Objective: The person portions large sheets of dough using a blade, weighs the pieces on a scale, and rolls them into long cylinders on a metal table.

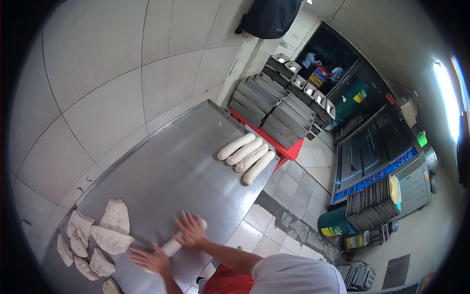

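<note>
A pale log of dough (pixel 170 248) lies under my two hands near the close edge of the steel table (pixel 161 176). My left hand (pixel 151 258) rests on its left end, fingers spread and stretched out. On its other end lies my right hand (pixel 192 232), palm down with the fingers apart. Parts of the log are hidden beneath both hands. To the left of my left hand are several torn, flattish dough pieces (pixel 115 215), some overlapping. Several finished-looking smooth dough logs (pixel 243 151) sit side by side at the table's far right corner.
Metal loaf pans (pixel 276 105) are stacked on a red stand (pixel 288 151) beyond the table; some upper ones hold dough. A tiled wall (pixel 107 83) borders the table's left side. To the right stand a deck oven (pixel 367 152) and upright trays (pixel 370 207). Two people appear far back.
</note>
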`<state>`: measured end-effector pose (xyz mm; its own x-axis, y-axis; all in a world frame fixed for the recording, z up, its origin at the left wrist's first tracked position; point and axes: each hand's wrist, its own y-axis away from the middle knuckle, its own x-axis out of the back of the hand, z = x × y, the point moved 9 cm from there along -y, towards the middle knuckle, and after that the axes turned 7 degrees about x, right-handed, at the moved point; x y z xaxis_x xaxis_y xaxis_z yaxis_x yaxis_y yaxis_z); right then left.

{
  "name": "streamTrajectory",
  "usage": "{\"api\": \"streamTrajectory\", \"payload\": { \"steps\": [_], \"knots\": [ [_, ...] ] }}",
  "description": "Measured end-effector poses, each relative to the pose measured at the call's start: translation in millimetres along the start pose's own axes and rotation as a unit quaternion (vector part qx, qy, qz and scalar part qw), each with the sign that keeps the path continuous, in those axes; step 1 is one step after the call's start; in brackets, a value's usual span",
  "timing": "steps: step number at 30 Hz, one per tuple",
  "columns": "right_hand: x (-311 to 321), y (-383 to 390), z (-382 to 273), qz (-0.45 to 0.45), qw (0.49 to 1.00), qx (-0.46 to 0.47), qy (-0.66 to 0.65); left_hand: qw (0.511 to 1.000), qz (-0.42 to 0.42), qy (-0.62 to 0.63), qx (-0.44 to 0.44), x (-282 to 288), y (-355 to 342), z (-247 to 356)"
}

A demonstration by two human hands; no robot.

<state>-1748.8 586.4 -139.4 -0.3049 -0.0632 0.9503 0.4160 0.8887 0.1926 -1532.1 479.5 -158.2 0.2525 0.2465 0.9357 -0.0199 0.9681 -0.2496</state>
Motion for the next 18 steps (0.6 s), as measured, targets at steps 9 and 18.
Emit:
{"api": "streamTrajectory", "payload": {
  "steps": [9, 18],
  "knots": [
    [-6, -46, 8, 0.126, 0.967, 0.177, -0.13, 0.945, -0.275, 0.078, -0.158, -11, -27, 21],
    [-25, 30, -5, 0.132, 0.986, 0.058, 0.081, 0.985, -0.14, 0.008, 0.102, 1, 37, -47]
  ]
}}
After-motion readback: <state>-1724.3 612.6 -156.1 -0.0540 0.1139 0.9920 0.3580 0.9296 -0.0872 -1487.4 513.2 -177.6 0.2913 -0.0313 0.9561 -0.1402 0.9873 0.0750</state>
